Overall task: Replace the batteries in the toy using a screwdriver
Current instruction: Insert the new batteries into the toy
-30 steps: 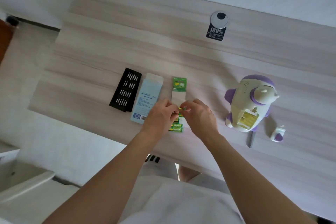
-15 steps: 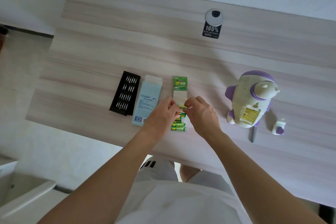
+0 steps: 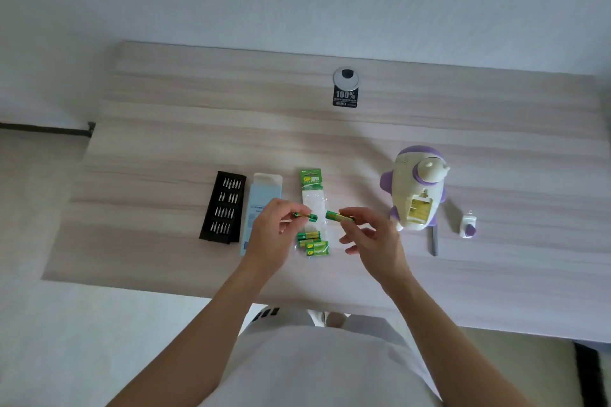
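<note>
A white and purple toy point(image 3: 416, 190) lies on the pale wood table point(image 3: 165, 142), its battery compartment uncovered and facing up. Whether any cells sit inside it, I cannot tell. A slim grey screwdriver point(image 3: 433, 241) lies just beside the toy at its near right corner. A little further right sits the small white and purple compartment cover point(image 3: 468, 227), apart from the toy.

Both hands are raised over the table to the left of the toy. The right hand point(image 3: 370, 238), the closer one to the toy, pinches a green and gold battery point(image 3: 339, 217) between thumb and forefinger, its other fingers loosely spread. The left hand point(image 3: 276, 231), further from the toy, pinches a second battery point(image 3: 305, 216) the same way. The two point end to end, with a small gap between them.

Under the hands, left of the toy, lies the opened battery pack point(image 3: 310, 179), with a few loose batteries point(image 3: 314, 243) at its near end. Further left of the toy comes a pale blue box point(image 3: 263, 205). A black bit case point(image 3: 224, 206) lies farthest from the toy.

Beyond the toy and to its left, a round cable grommet point(image 3: 345, 78) is set in the table, with a black sticker point(image 3: 345, 98) against its rim.
</note>
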